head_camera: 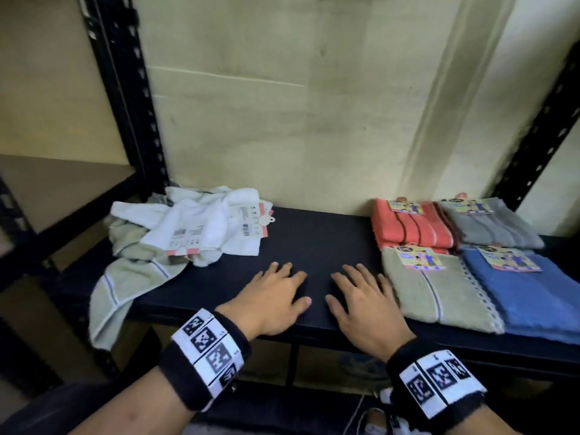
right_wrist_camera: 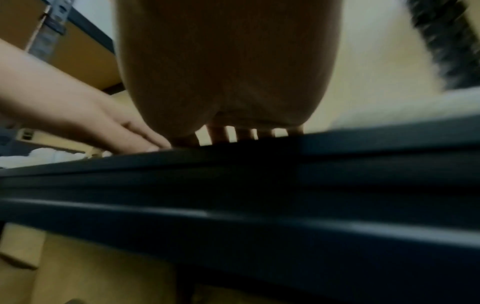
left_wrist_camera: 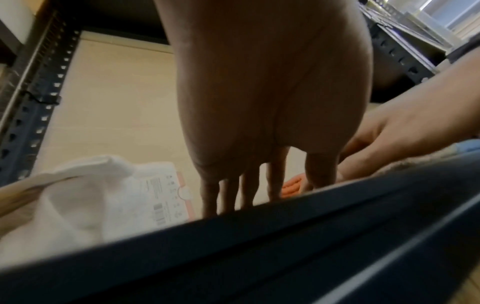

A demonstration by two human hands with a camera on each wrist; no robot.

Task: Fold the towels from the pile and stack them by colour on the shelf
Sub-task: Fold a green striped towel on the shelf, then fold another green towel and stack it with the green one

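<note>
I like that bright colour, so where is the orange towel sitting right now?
In the head view, the orange towel lies folded at the back right of the shelf, against the wall, left of the grey towel and behind the beige one.

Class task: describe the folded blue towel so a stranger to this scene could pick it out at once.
Start at the dark shelf and go to its right end, where four folded towels lie in a two-by-two block. The blue towel is the front right one, beside the beige towel. It is the only blue one.
</note>
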